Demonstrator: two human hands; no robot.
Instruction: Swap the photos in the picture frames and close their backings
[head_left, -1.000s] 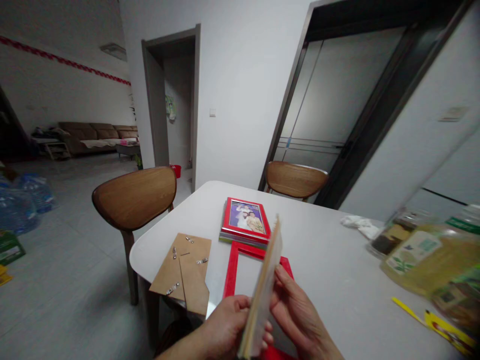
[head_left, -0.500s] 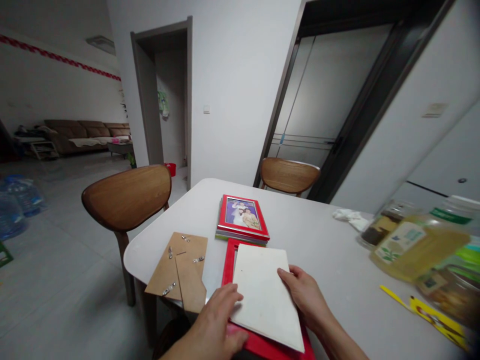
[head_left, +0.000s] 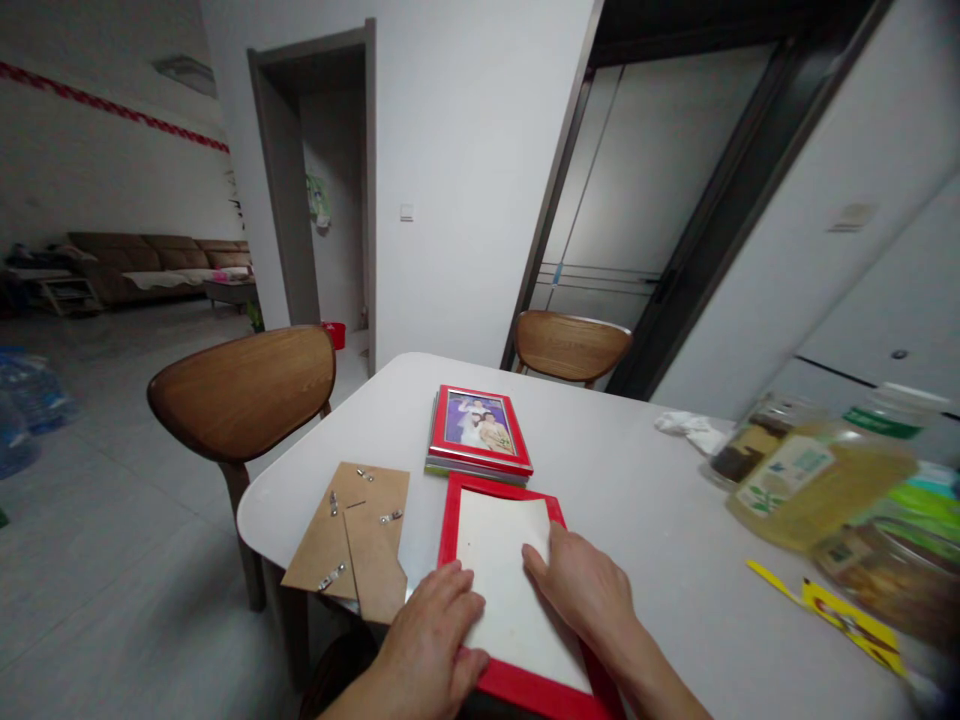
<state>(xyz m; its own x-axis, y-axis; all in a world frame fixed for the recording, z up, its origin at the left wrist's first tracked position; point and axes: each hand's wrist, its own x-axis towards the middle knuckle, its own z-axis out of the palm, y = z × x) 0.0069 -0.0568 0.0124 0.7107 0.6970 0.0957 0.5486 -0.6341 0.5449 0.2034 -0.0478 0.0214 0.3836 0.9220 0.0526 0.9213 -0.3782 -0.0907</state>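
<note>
A red frame [head_left: 525, 685] lies face down at the table's near edge, with a white sheet [head_left: 506, 575] inside its border. My left hand [head_left: 435, 640] rests on the frame's left side, fingertips on the sheet's edge, fingers apart. On the right side, my right hand [head_left: 581, 585] has its thumb on the sheet and its fingers around the frame's edge. Left of the frame lies a brown backing board [head_left: 322, 530] with metal clips and a fold-out stand. Beyond it sits a stack of frames, a red one with a photo [head_left: 480, 425] on top.
On the right stand a jar [head_left: 757, 440], a large bottle of yellow liquid [head_left: 832, 485] and another container [head_left: 877, 570]. A yellow item [head_left: 855, 625] and a crumpled tissue [head_left: 694, 430] lie nearby. Two wooden chairs [head_left: 247, 390] flank the table.
The white sheet has gone from lying tilted over the red frame to sitting within its border. My right hand has moved left onto the frame's side. The view has shifted slightly.
</note>
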